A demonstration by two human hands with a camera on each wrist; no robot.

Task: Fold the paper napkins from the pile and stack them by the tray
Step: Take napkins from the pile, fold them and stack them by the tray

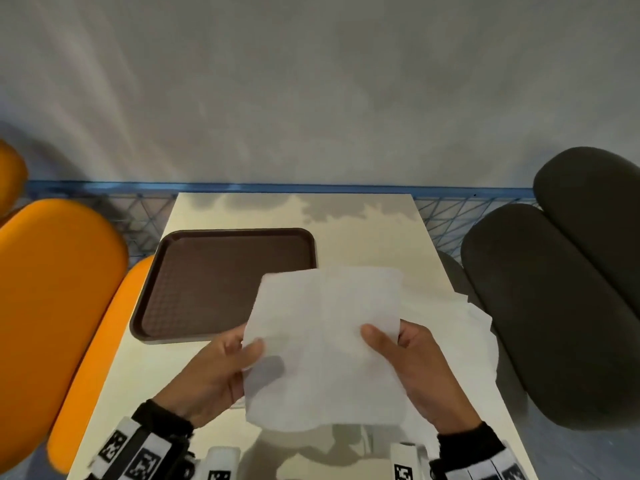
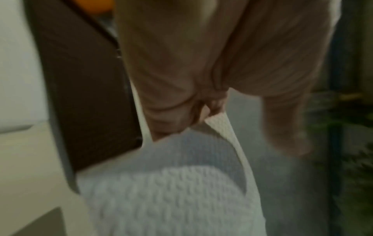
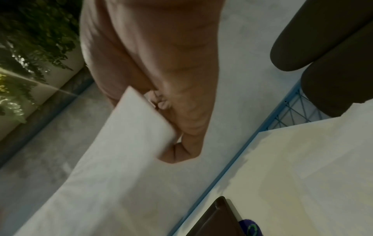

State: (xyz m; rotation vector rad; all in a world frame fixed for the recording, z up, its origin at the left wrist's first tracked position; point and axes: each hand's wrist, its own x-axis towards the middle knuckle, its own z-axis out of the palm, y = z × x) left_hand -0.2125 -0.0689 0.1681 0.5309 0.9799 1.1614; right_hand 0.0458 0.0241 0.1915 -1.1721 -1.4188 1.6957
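Holding one paper napkin [image 1: 322, 344] up off the worktop [image 1: 367, 230], I have it spread open between both hands, near the middle. My left hand [image 1: 214, 372] pinches its left edge, thumb on top, and my right hand [image 1: 419, 368] pinches the right edge the same way; each grip is closed on the sheet. A faint crease runs down the centre. The pile [image 1: 474, 327] of loose napkins lies under and to the right of it, by the right edge. The brown tray [image 1: 221, 285] sits to the far left, and I see no folded stack beside it yet. I judge this as the first fold just starting. Next I would bring the two edges together along that crease, keeping corners matched, since thin paper slips and skews easily.
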